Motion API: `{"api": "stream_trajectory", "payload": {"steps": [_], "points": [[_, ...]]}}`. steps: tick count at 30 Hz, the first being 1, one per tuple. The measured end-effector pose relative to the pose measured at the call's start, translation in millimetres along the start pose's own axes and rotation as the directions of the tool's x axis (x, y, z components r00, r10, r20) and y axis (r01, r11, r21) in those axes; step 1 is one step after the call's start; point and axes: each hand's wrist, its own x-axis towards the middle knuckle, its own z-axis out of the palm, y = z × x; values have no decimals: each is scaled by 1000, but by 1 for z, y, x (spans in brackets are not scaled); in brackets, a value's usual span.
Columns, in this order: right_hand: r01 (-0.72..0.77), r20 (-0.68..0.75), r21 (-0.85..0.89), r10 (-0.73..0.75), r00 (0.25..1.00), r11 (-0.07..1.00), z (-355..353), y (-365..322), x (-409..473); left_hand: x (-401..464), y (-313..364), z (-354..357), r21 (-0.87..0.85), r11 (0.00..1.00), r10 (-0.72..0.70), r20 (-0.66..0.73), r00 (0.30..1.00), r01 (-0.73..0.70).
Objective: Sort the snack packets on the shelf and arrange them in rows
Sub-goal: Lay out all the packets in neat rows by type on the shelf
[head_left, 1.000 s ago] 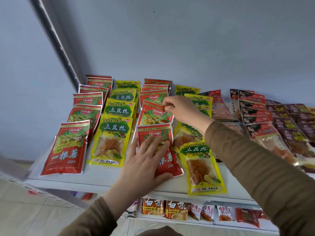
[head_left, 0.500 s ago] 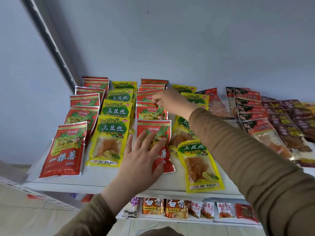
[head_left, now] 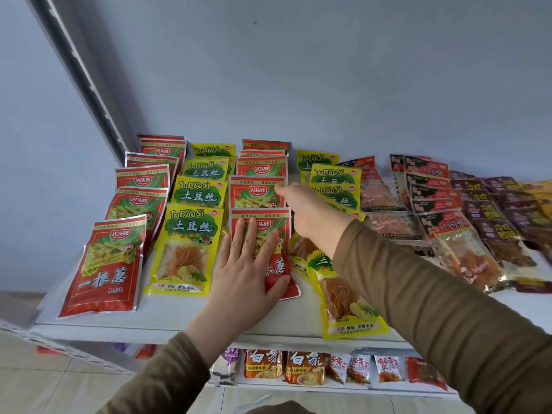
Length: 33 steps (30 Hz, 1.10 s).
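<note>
Red and yellow snack packets lie in overlapping rows on the white shelf (head_left: pixel 167 318). From the left come a red row (head_left: pixel 101 273), a yellow row (head_left: pixel 185 252), a second red row and a second yellow row. My left hand (head_left: pixel 248 273) presses flat on the front red packet (head_left: pixel 280 265) of the second red row. My right hand (head_left: pixel 304 213) reaches across and pinches the upper right edge of the red packet (head_left: pixel 254 194) just behind it. The front yellow packet (head_left: pixel 343 300) of the fourth row lies skewed, partly under my right sleeve, and overhangs the shelf's front edge.
Clear packets with red-black labels (head_left: pixel 433 198) and dark brown packets (head_left: pixel 493 210) fill the shelf's right side. A grey upright post (head_left: pixel 86 79) runs up at the left, with the wall behind. A lower shelf holds several small packets (head_left: pixel 301 366).
My left hand has slid the front red packet back and straightened it in its row. My right hand has shifted from the row's middle to the second packet's right edge.
</note>
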Motion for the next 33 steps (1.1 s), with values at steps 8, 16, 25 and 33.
{"api": "stream_trajectory", "payload": {"steps": [8,16,25,33], "points": [[-27,34,10,27,999,1000,9,7,-7,1,-20,-2,-9,1000,8,35,999,-8],[263,20,-155,-263,964,952,-47,-26,-27,0,-16,-24,-38,995,91,-4,996,-91],[328,-57,-590,-443,895,738,-134,-11,-45,-16,80,-45,-177,925,314,-147,938,-337],[394,170,-877,-589,790,275,-163,5,-34,-8,144,-11,-55,994,88,-30,996,-90]]}}
